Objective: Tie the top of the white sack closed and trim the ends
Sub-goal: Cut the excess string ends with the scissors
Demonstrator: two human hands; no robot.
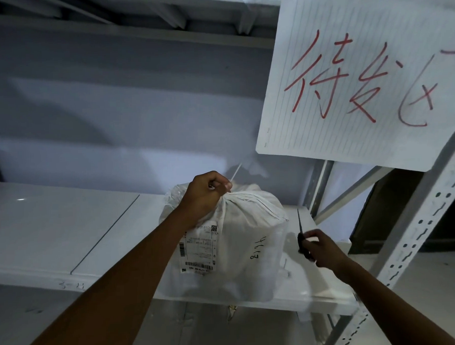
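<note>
A white sack (245, 247) with a shipping label and handwritten numbers stands on a white shelf (67, 231). Its top is bunched into a neck. My left hand (206, 196) is closed around that gathered neck, and a thin white tie end (236, 172) sticks up and to the right from my fist. To the right of the sack, my right hand (321, 249) grips the dark handle of a knife (299, 229) whose narrow blade points upward, apart from the sack.
A lined paper sign (360, 75) with red handwriting hangs at the upper right. A perforated metal rack post (419, 231) slants down the right side. Another shelf runs overhead, and a grey wall is behind.
</note>
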